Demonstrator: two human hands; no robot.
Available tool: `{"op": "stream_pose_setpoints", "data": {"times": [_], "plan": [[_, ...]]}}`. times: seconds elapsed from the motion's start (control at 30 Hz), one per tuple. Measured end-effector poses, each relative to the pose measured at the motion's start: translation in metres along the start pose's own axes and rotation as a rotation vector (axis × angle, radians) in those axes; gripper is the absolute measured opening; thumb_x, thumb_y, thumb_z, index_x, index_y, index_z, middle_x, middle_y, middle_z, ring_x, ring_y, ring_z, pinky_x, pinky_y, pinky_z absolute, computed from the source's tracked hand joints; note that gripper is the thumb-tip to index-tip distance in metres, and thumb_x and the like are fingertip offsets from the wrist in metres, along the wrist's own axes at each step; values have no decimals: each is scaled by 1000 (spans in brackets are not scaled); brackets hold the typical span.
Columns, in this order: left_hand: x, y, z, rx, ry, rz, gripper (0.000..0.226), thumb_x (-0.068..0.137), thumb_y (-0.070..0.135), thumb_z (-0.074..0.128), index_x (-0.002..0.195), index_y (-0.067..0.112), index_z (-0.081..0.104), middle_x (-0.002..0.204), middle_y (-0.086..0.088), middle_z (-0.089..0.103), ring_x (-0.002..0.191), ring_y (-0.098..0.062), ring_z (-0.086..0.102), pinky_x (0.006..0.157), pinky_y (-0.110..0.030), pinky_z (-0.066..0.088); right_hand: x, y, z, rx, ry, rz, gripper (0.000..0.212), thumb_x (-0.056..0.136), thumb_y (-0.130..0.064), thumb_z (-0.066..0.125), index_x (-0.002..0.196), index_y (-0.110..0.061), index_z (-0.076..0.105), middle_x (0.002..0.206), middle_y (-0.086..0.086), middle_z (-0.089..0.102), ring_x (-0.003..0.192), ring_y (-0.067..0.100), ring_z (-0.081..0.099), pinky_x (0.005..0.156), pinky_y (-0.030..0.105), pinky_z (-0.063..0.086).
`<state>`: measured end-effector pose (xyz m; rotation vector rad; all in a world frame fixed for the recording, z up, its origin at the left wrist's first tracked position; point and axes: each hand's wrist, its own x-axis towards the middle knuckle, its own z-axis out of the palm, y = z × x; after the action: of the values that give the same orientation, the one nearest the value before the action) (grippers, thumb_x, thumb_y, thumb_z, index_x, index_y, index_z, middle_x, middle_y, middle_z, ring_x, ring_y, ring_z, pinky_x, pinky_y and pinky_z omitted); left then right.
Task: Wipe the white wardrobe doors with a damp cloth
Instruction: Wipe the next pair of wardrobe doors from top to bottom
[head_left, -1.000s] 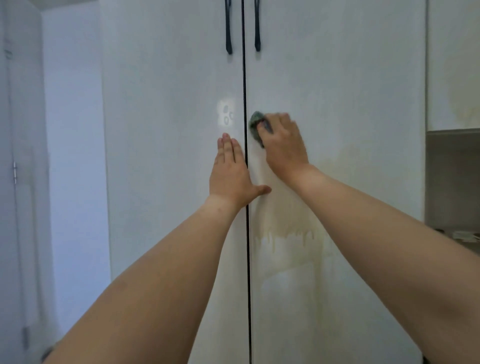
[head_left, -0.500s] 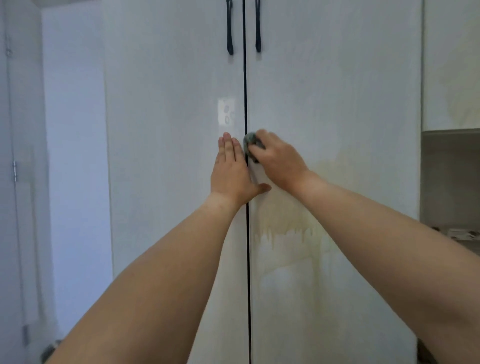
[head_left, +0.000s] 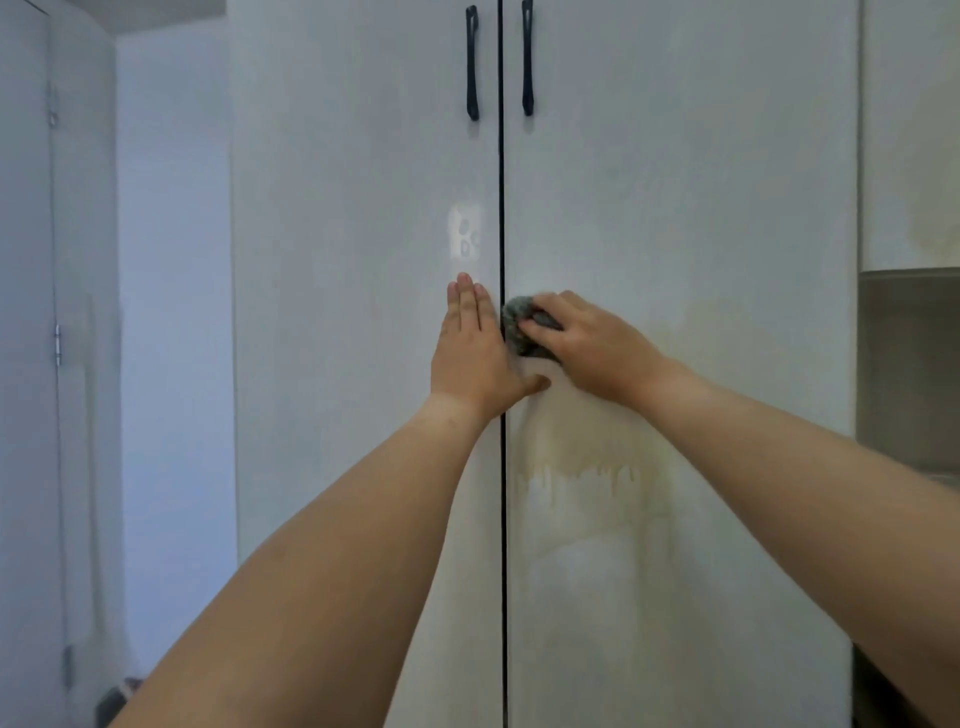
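Two tall white wardrobe doors fill the view, the left door (head_left: 363, 260) and the right door (head_left: 675, 208), split by a dark vertical gap. My left hand (head_left: 470, 348) lies flat with straight fingers on the left door beside the gap. My right hand (head_left: 587, 343) grips a bunched grey cloth (head_left: 519, 325) and presses it on the right door's inner edge, close beside my left hand. A yellowish stain with drip marks (head_left: 582, 467) spreads on the right door below the cloth.
Two black handles (head_left: 471, 62) (head_left: 527, 57) hang at the top by the gap. A pale sticker mark (head_left: 465, 231) sits above my left hand. An open shelf niche (head_left: 909, 364) is at the right, another door (head_left: 31, 364) at far left.
My right hand has slid the cloth down the right door's inner edge, from above my left fingertips to beside them. My left hand has stayed pressed in place.
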<state>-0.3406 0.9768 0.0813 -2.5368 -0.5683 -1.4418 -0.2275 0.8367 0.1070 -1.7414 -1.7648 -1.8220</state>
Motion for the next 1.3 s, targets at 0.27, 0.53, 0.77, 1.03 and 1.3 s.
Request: {"op": "stream_pose_setpoints", "data": {"times": [0.27,0.53,0.77,1.03,1.3], "plan": [[-9,4,-4,-22,-1,-38,140,70,76,68,153,-4,-11,163,-21,-17,151,-33,-18,125,-42,-3,-12,11,-15,125,229,586,14,95,-15,54,108,-13,60,103,13,57,89,30,57,76,39,51],[-19,62,8,-86,44,-2,139,66,82,64,156,0,-3,165,-17,-9,152,-30,-13,125,-44,1,-84,80,-47,-67,347,949,28,88,1,49,113,1,62,109,22,56,93,39,56,74,38,43],[-18,69,18,-30,42,-38,145,60,80,70,155,-1,-3,164,-19,-8,152,-32,-10,125,-47,5,-87,52,-32,-94,70,321,45,76,4,65,119,-9,65,103,19,58,83,37,57,60,41,55],[-18,71,20,-45,33,-55,144,60,81,69,155,0,-3,165,-18,-8,152,-32,-11,124,-47,3,-103,67,-43,-80,296,889,33,88,-20,54,113,-1,64,124,27,49,106,42,49,91,43,45],[-18,73,20,-50,32,-58,144,61,80,69,155,0,-5,164,-18,-10,152,-32,-12,125,-46,1,-166,90,-44,-136,382,994,33,89,-3,49,117,1,67,115,27,57,99,43,56,81,41,48]]}}
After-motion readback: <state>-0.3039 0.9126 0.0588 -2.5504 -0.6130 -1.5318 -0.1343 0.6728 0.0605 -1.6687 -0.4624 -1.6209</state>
